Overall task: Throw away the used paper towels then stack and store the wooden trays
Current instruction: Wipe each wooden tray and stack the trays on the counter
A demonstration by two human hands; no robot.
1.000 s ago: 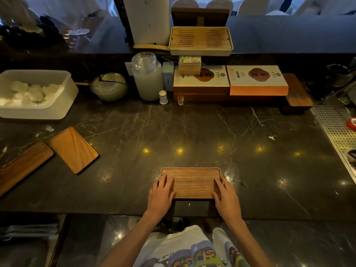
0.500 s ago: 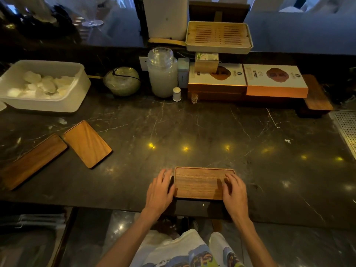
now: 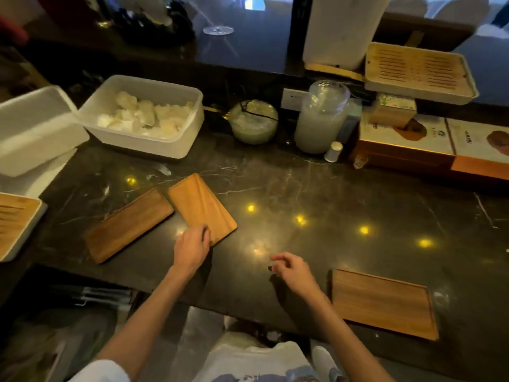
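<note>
- Left of centre on the dark marble counter (image 3: 330,205), the left hand (image 3: 191,248) reaches the near corner of the light orange-brown rectangular wooden tray (image 3: 201,209), fingers curled onto its edge; whether they pinch it yet, I cannot tell.
- Beside it lies the darker long wooden tray (image 3: 129,224), touching or nearly so.
- Lower right sits the third brown wooden tray (image 3: 382,301), flat, well apart.
- Right hand (image 3: 293,270) hovers over bare counter, fingers loosely curled, holding nothing.
- Stacking looks to be the step; next move calls for lifting this tray onto another.
</note>
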